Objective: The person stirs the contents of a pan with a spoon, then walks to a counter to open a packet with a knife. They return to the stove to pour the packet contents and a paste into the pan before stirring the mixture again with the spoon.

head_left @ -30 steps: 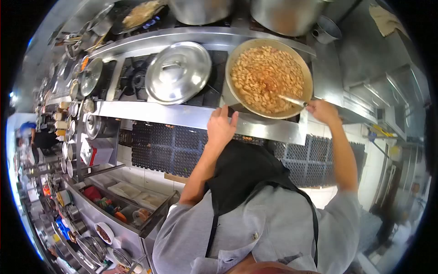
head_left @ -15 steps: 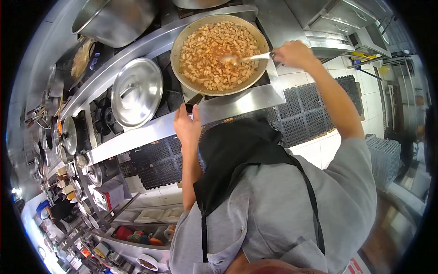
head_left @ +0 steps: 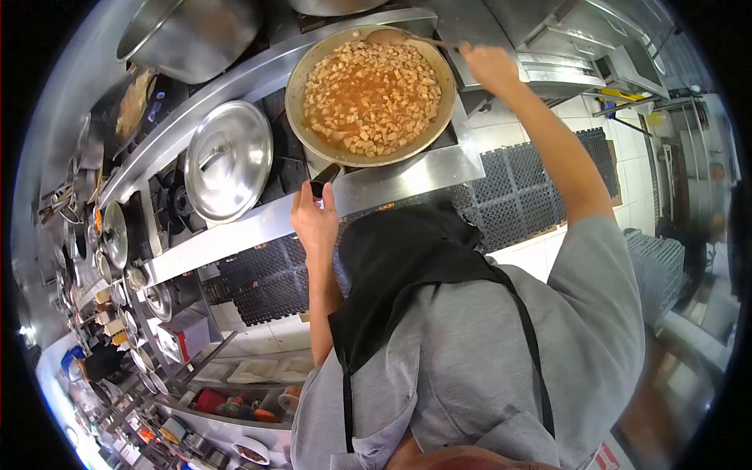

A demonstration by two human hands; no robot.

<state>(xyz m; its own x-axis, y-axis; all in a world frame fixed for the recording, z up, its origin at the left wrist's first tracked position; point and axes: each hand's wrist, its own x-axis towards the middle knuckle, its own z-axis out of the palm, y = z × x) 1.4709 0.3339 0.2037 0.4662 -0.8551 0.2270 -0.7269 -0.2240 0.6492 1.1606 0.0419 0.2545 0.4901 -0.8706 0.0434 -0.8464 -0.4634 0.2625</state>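
Note:
A wide metal pan (head_left: 295,82) of cubed food in orange sauce sits on the stove at the top centre. My left hand (head_left: 314,219) grips the pan's dark handle (head_left: 327,174) at the stove's front edge. My right hand (head_left: 490,67) is raised over the pan's right side and holds a long metal spoon (head_left: 385,36). The spoon's bowl rests at the pan's far rim. My grey sleeves and black apron fill the lower middle of the view.
A shiny lid (head_left: 227,160) covers a pot left of the pan. A big steel pot (head_left: 188,31) stands at the back left. Black floor mats (head_left: 540,188) lie below the stove. Shelves of tins and containers (head_left: 227,403) run along the lower left.
My right hand has lifted the spoon from the middle of the food to the pan's far rim. My left hand has stayed on the handle.

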